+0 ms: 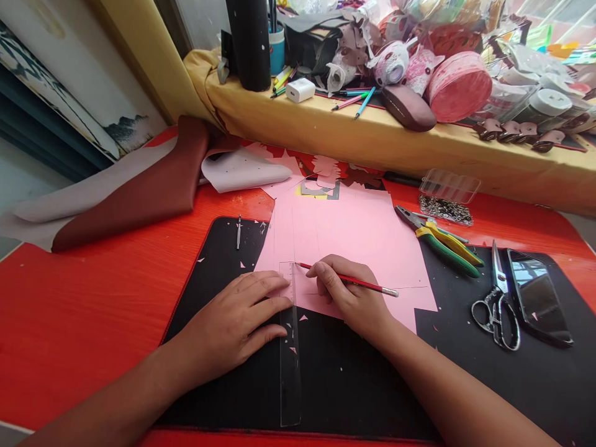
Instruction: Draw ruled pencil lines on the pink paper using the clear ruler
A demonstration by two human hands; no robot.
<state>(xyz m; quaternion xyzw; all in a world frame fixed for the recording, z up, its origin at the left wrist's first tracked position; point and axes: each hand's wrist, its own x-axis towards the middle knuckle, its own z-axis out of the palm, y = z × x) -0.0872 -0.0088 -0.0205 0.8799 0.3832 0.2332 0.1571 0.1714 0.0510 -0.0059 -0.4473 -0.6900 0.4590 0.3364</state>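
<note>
A large pink sheet (354,230) with thin drawn lines lies on the black mat (354,385). Across its near edge, a clear ruler (290,397) points away from me, its far end on the pink and the rest over the mat. My left hand (246,310) lies on the ruler's left side, fingers stretched out and pressing it down. In my right hand (351,292) is a red pencil (347,277), held between thumb and fingers. The pencil's tip meets the sheet at the ruler's far right corner. Its white eraser end points right.
Green-and-yellow pliers (449,248), silver scissors (498,304) and a phone (537,295) lie to the right. Behind are a clear box of metal bits (447,208) and a crowded ledge (298,127). Brown sheet material (139,192) and a small metal pen-like tool (239,233) lie left.
</note>
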